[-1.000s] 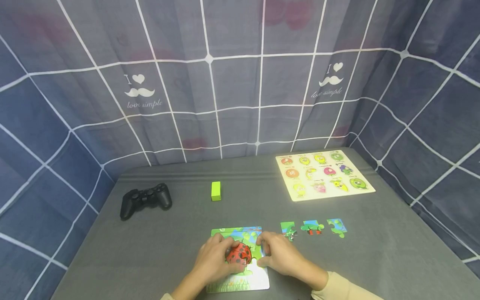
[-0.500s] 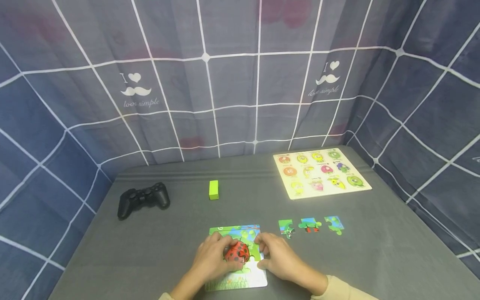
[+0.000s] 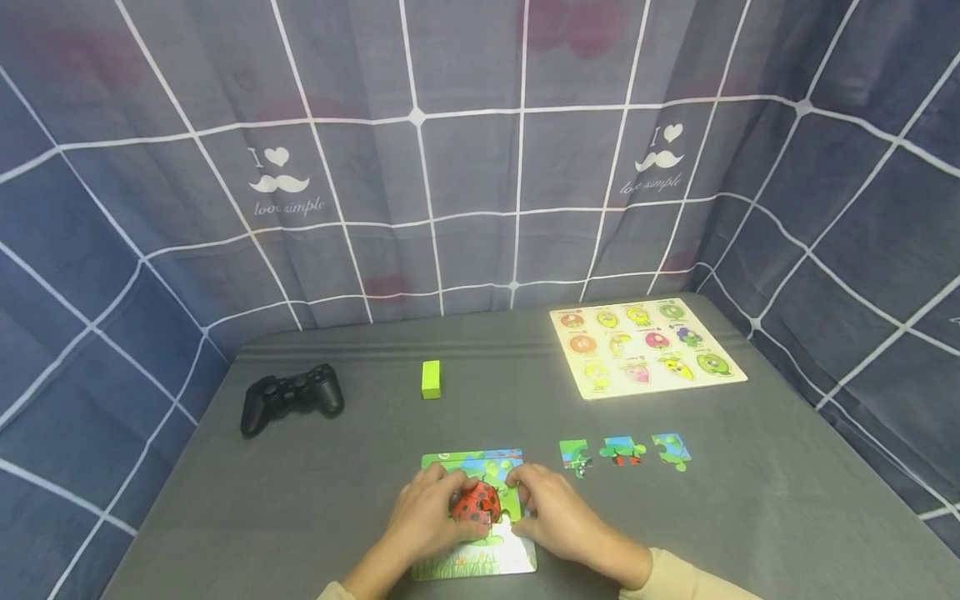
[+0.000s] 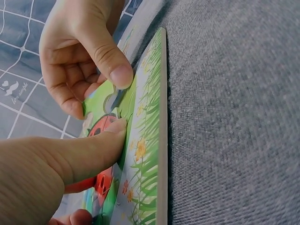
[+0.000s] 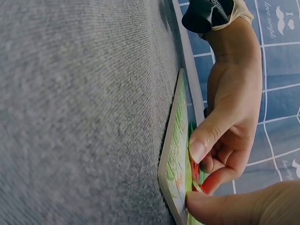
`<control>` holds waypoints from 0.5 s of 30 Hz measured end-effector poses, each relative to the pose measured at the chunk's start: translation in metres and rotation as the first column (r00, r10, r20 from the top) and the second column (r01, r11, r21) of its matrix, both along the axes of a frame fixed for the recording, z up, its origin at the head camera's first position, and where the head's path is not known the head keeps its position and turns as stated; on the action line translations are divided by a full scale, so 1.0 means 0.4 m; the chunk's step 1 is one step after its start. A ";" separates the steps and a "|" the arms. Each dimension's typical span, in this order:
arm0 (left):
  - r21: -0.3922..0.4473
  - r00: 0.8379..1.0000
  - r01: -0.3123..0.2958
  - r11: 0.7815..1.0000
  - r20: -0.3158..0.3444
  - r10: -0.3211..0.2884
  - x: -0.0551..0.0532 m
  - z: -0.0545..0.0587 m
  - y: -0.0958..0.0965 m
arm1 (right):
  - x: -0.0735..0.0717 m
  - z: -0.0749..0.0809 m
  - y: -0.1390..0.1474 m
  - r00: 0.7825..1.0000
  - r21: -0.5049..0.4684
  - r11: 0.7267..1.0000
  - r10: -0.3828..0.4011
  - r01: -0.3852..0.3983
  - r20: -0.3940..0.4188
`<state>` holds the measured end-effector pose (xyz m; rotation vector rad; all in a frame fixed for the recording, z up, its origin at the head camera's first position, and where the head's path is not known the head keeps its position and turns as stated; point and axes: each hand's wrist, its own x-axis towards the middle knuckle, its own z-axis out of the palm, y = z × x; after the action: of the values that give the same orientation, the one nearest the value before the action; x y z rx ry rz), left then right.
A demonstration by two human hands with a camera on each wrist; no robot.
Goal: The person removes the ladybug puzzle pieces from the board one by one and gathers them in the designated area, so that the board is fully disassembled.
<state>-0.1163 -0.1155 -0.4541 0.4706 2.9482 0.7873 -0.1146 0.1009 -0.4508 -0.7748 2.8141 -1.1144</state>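
A jigsaw board (image 3: pixel 476 567) with grass along its near edge lies at the front of the table in the head view. On it, a red spotted ladybug picture (image 3: pixel 480 500) is made of joined pieces. My left hand (image 3: pixel 425 517) rests over its left side, thumb and index finger spanning the ladybug pieces; in the left wrist view its thumb (image 4: pixel 101 147) presses on them. From the right, my right hand (image 3: pixel 558 512) pinches a green puzzle piece (image 4: pixel 101 100) between thumb and index finger, right beside the ladybug. The left hand hides part of the board.
Three loose puzzle pieces lie in a row at right, the middle one a red and green piece (image 3: pixel 622 451). Behind stands a fruit puzzle board (image 3: pixel 648 348). A lime-green block (image 3: pixel 431 380) and a black game controller (image 3: pixel 292 398) are farther left. A checked curtain (image 3: pixel 472 167) encloses the table.
My right hand has shifted very slightly left with the green puzzle piece. The left hand keeps its place on the ladybug pieces. The head view sways a little.
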 end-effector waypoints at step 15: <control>0.004 1.000 0.011 1.000 -0.010 -0.011 -0.001 -0.002 -0.006 | 0.011 0.011 0.231 0.980 -0.108 0.984 -0.126 0.143 0.152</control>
<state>-0.1167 -0.1180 -0.4548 0.4922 2.9508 0.7918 -0.1102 0.1933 -0.4462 -0.4917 2.7339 -1.3107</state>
